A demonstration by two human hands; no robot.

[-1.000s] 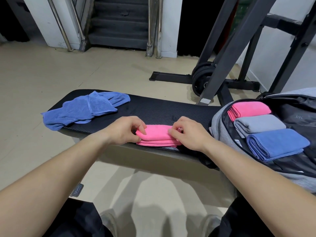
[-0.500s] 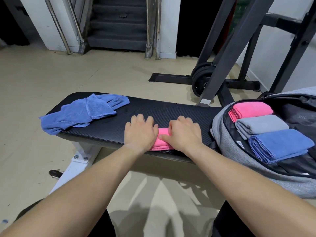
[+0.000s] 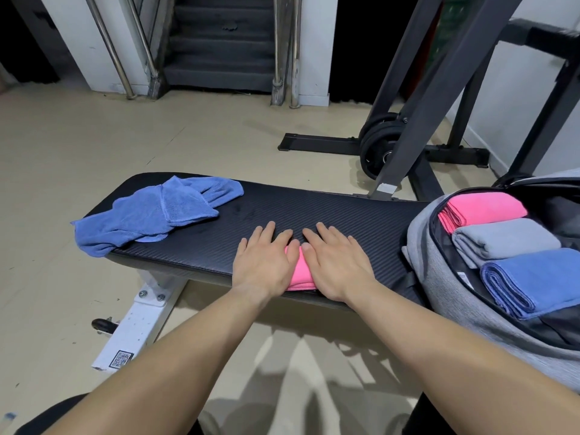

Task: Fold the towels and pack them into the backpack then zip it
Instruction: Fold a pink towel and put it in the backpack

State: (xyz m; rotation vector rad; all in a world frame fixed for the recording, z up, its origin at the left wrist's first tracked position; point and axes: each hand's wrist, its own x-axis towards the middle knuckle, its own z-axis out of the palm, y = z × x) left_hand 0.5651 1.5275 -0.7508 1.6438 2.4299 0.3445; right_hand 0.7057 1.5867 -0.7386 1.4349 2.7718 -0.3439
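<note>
At the near edge of the black padded desk (image 3: 314,208), a folded pink towel (image 3: 301,274) lies under both hands. The left hand (image 3: 265,262) and right hand (image 3: 337,265) rest flat on it with straight fingers, pressing and gripping nothing, their fingertips reaching onto the pad beyond. Bare pad stretches left to a crumpled blue towel (image 3: 157,215), whose corner hangs over the desk's left end. On the right, a short strip of pad separates the right hand from the open grey backpack (image 3: 439,277). Only a narrow bright band of the folded pink towel shows between the hands, its stacked layers visible at the desk's front edge. Inside the backpack a packed pink towel (image 3: 486,208), grey towel (image 3: 508,240) and folded blue towel (image 3: 539,277) lie side by side.
</note>
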